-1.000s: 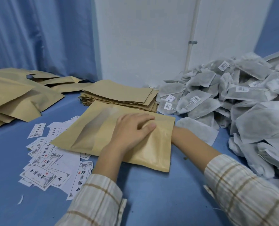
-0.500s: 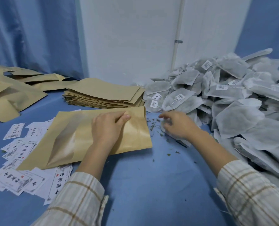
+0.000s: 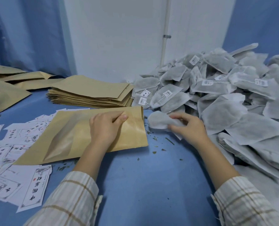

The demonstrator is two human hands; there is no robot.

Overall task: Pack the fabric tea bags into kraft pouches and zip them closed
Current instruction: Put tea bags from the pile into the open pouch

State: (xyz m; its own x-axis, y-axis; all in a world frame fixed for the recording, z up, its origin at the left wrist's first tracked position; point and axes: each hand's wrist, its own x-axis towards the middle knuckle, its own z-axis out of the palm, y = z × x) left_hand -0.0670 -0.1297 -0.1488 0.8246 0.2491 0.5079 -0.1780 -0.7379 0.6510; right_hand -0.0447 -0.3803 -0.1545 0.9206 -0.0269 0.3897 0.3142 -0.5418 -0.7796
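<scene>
One kraft pouch (image 3: 86, 136) lies flat mid-tabletop under the left hand (image 3: 105, 126), whose fingers rest nearly straight on it. The right hand (image 3: 188, 128) pinches one tea bag (image 3: 160, 120) beside the pouch's mouth, at the edge of the heaped tea-bag pile (image 3: 225, 98).

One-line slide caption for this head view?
Left hand rests on a kraft pouch; right hand grips a tea bag.

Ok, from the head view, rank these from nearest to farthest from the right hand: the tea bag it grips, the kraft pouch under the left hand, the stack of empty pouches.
1. Tea bag, gripped in the right hand.
2. Kraft pouch, just to its left, under the left hand.
3. Stack of empty pouches, behind the pouch, toward the wall.
</scene>
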